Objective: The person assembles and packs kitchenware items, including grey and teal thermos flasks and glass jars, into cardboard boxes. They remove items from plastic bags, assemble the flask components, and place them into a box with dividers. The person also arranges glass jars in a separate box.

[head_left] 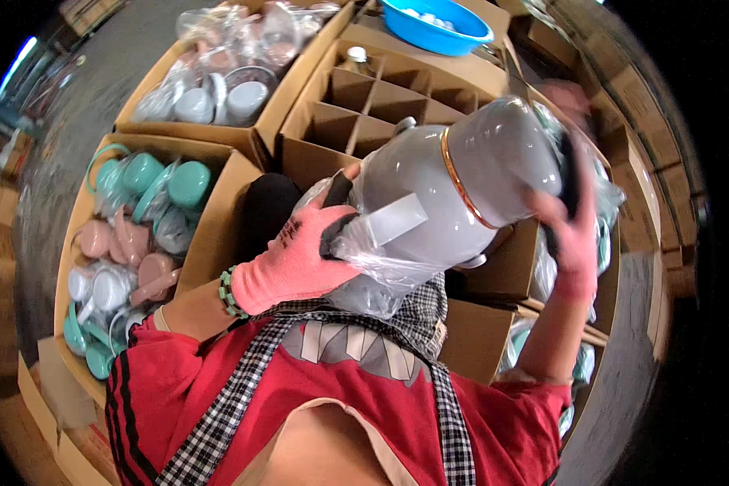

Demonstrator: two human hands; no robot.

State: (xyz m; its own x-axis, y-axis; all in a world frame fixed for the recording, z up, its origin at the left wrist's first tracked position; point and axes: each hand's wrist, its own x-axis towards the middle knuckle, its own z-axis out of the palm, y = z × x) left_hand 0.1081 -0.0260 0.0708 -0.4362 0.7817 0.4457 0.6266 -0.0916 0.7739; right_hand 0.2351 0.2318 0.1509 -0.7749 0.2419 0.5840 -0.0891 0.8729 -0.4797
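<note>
A large glossy grey thermos jug (417, 190) with a copper-coloured band lies tilted in front of my chest, its narrower end toward the upper right. Crumpled clear plastic (385, 283) wraps its lower end, and a blank white label (397, 219) shows there. My left hand (300, 255), in a pink glove with dark fingertips, grips this wrapped end with the thumb and fingers around it. At the opposite end is my right hand (571, 235), gloved alike and smeared by motion. Its thumb lies by the jug's rim; whether its fingers grip cannot be made out.
An open carton (227, 170) at left holds green, pink and white lids and handles. Behind it, another carton (271, 121) holds bagged parts. A divided carton (312, 150) stands ahead, with a blue basin (429, 36) beyond it. More cartons stand at right.
</note>
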